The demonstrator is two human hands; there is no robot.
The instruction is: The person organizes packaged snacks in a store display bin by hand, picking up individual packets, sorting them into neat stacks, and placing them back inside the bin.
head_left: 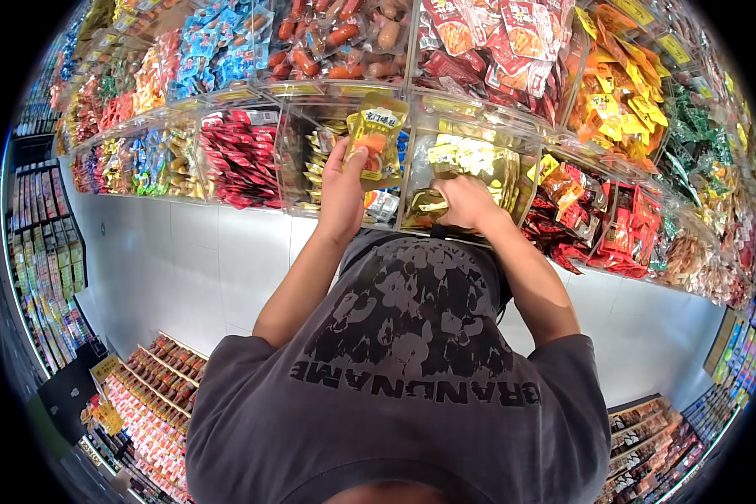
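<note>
My left hand [344,186] is closed on a yellow snack packet [380,130], which it holds upright over a clear bin of yellow and white packets [321,160]. The thumb lies across the packet's front, beside a printed picture of orange-coloured food. My right hand [470,204] reaches into the adjoining clear bin, where gold-coloured packets [500,172] lie. Its fingers are bent and drawn together at the bin's near side; what they grip, if anything, I cannot make out.
Clear bins run in a curved row on both sides, with pink-red packets [239,155] to the left and red packets [628,223] to the right. Higher bins hold sausages [342,36], blue packets [218,50] and orange packets [617,101]. Stocked shelves [46,244] stand left.
</note>
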